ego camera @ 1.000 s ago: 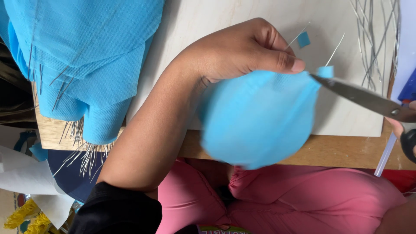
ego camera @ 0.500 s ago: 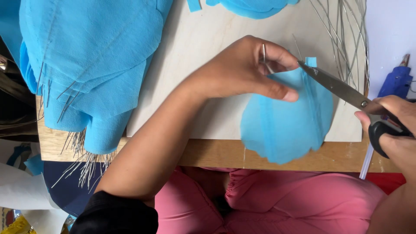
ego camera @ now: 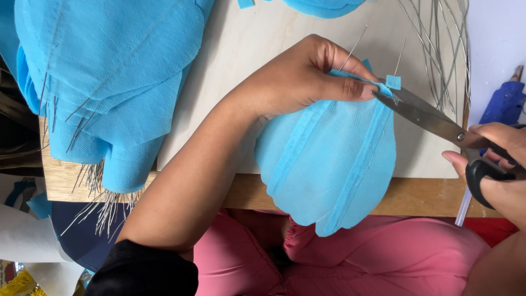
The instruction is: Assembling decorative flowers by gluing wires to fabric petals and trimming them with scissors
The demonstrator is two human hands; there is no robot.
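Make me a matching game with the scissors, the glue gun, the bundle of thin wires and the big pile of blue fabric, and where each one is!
Things:
1. scissors
2. glue gun
3. bundle of thin wires
4. pile of blue fabric

Places:
A. far left of the wooden board
B. top right of the board
C. in the right hand, blades at the top edge of the blue petal piece
D. right edge of the picture, beyond the board

Pairs: 1-C, 2-D, 3-B, 4-A. The left hand pinches the petal piece at its top.
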